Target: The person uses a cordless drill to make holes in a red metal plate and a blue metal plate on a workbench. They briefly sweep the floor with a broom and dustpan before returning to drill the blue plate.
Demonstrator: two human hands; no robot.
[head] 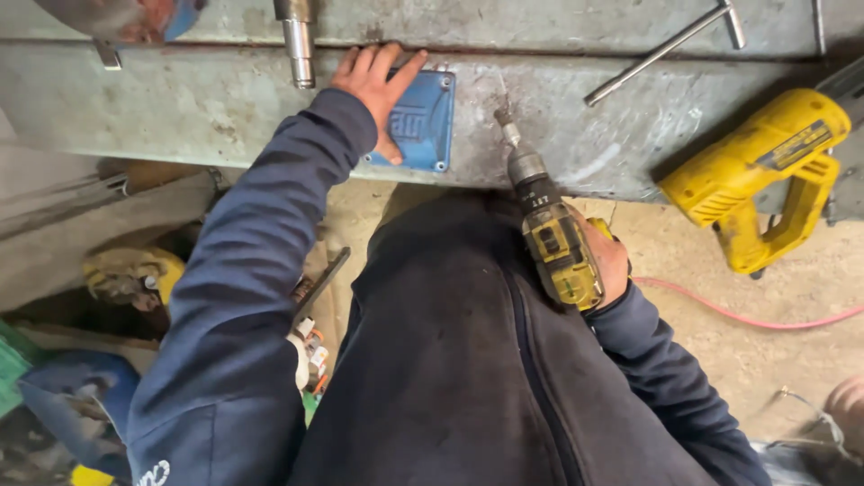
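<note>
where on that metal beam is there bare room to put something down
Bare metal lies between the blue box and the T-shaped wrench, just past the drill tip, and left of the left hand below the steel shaft. The right end is crowded by the yellow power tool.

I find the head view evenly lit by soft, diffuse light, probably daylight, though its source lies outside my view. The grey metal beam (225,99) is bright and flat, with no hard glare. The yellow power tool (765,175) casts a dark, soft-edged shadow to its left. The dark jacket (468,378) reads underexposed, its folds barely resolved. The lower left corner is dim and cluttered, with detail lost. The cordless drill (553,238) is acceptably sharp. Straight edges bow towards the frame borders, indicating wide-angle distortion. Slight softness overall.
</note>
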